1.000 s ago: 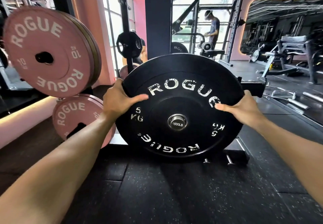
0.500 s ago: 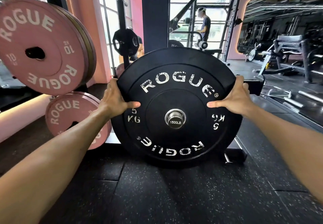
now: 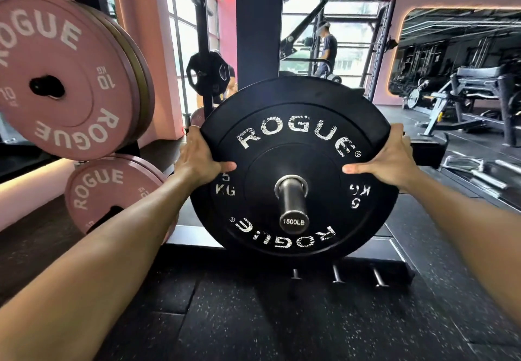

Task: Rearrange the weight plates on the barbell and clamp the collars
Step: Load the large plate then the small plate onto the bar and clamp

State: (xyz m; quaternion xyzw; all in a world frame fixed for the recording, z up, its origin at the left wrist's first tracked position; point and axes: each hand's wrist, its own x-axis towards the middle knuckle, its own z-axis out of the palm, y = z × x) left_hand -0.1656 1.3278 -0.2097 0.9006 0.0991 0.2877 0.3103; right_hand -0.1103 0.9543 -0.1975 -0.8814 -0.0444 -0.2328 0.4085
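Item: black 5 kg Rogue bumper plate [image 3: 293, 146], frame centre, threaded on the barbell sleeve [image 3: 291, 200]. Left hand [image 3: 197, 157] and right hand [image 3: 386, 155] grip its rim, thumbs across the face. Risk: uneven push cocks the plate, jamming it (no collar visible).

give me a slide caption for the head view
Both hands, left hand and right hand, grip a black 5 kg plate on the barbell sleeve.

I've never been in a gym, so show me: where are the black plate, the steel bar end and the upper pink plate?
black plate [image 3: 296, 146]: head view, upper face at the lettering.
steel bar end [image 3: 293, 221]: head view, stamped end cap.
upper pink plate [image 3: 84, 84]: head view, flat face.
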